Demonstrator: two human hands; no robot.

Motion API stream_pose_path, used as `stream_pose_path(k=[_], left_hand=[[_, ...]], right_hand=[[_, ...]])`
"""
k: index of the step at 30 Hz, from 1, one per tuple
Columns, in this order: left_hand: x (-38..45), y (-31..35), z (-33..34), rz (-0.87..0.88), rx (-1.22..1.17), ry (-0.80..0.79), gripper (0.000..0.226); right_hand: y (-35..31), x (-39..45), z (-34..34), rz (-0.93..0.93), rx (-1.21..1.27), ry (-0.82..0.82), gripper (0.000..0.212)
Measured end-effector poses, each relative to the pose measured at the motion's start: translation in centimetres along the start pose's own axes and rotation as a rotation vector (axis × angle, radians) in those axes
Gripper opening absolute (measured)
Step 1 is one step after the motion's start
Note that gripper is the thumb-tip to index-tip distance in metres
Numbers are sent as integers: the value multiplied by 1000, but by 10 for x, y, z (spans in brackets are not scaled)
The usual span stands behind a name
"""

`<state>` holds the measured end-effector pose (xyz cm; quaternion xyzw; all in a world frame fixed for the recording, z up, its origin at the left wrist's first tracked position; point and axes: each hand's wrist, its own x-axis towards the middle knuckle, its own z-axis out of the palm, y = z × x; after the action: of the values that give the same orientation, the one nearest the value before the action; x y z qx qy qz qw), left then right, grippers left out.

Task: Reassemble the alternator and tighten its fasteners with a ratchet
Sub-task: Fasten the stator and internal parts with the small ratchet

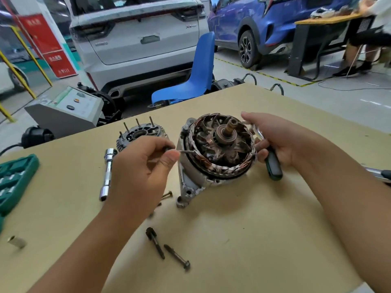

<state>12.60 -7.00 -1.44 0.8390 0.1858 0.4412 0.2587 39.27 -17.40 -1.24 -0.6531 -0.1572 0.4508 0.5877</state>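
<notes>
The open alternator body (218,153) lies tilted on the table, its copper stator windings and rotor shaft facing up. My left hand (140,168) pinches a thin bolt (187,151) whose tip touches the stator's left rim. My right hand (277,140) grips a ratchet with a dark green handle (274,166) against the alternator's right side; its chrome head sits by the rim. The rear cover (138,134), with several studs standing up, rests behind my left hand.
A chrome socket extension (108,174) lies left of my left hand. Loose bolts (177,258) lie near the front, and another one (167,195) by the housing. A green socket case (14,182) is at the left edge, and a blue chair (196,70) stands beyond the table.
</notes>
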Motion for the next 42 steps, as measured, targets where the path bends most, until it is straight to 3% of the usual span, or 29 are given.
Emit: stream_pose_path(k=[4, 12, 27, 34, 42], left_hand=[[-25, 23, -5, 152, 73, -23, 9], [-42, 35, 15, 157, 139, 46, 12], [-39, 37, 27, 397, 281, 79, 22], [-40, 32, 31, 421, 360, -28, 18], [-45, 28, 33, 334, 339, 58, 18]], right_hand=[[-3, -1, 2, -49, -33, 21, 44], [0, -5, 5, -99, -19, 13, 38], [0, -7, 8, -134, -20, 32, 30], [-1, -9, 10, -140, -35, 41, 28], [-1, -10, 11, -153, -42, 69, 26]])
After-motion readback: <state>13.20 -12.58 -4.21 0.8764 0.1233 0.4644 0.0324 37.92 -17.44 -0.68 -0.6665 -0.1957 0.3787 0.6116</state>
